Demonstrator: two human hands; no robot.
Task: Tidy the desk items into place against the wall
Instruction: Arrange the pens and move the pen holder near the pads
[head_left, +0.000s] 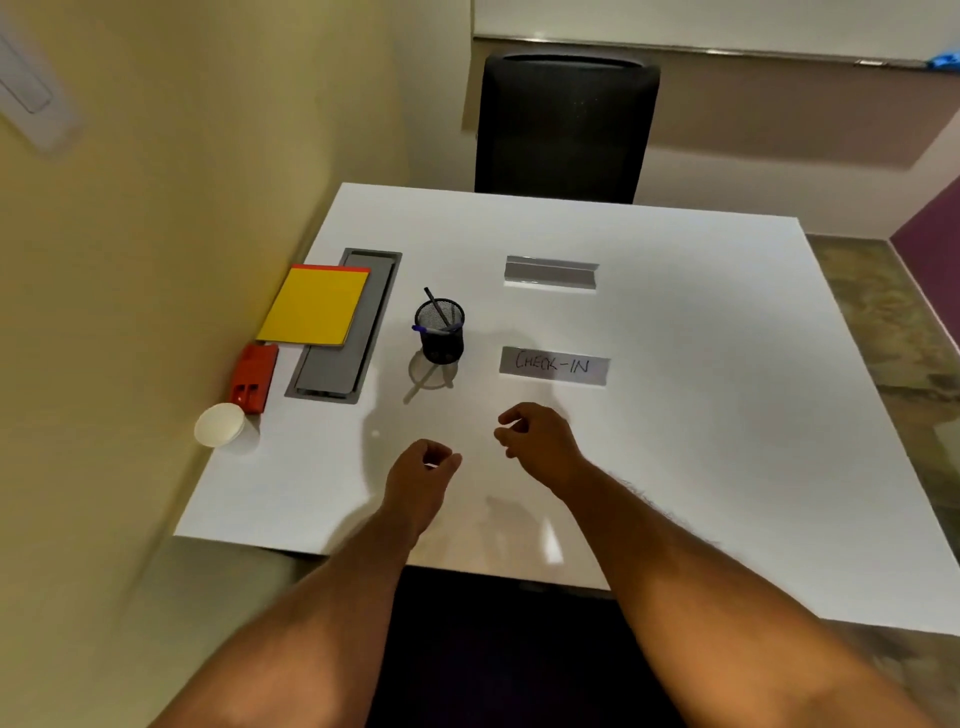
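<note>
On the white desk a yellow notepad with a red top edge, a red stapler and a white paper cup lie in a row along the left wall. A black mesh pen holder with pens stands mid-desk. To its right lies a "CHECK-IN" sign, and a grey metal sign holder lies behind that. My left hand and my right hand hover over the near desk, fingers loosely curled, holding nothing.
A grey cable hatch is set into the desk, partly under the notepad. A black chair stands at the far side. The cream wall runs along the desk's left edge.
</note>
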